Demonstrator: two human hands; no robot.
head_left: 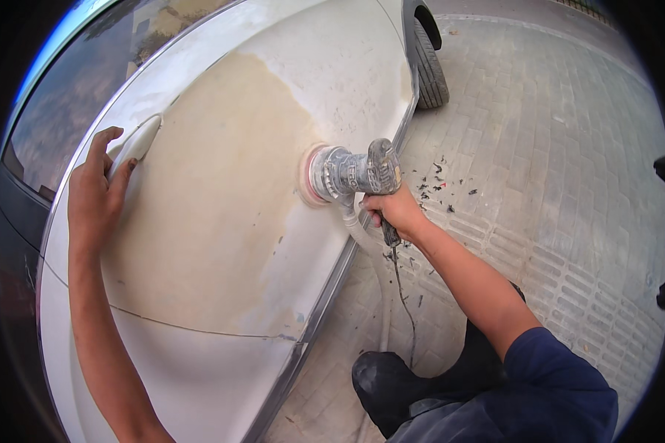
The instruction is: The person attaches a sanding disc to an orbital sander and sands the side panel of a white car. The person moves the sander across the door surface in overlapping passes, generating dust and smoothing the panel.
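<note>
My right hand is closed round the grip of a dusty grey power sander, whose round pad is against the white car door near the edge of a beige filler patch. A pale hose and a dark cord hang from the sander. My left hand is at the left on the pale door handle, its fingers and thumb curled on it.
The car's dark side window is at upper left and a wheel at top. My dark-clothed knee is beside the lower body edge. Paving runs along the right, with dark scraps scattered on it.
</note>
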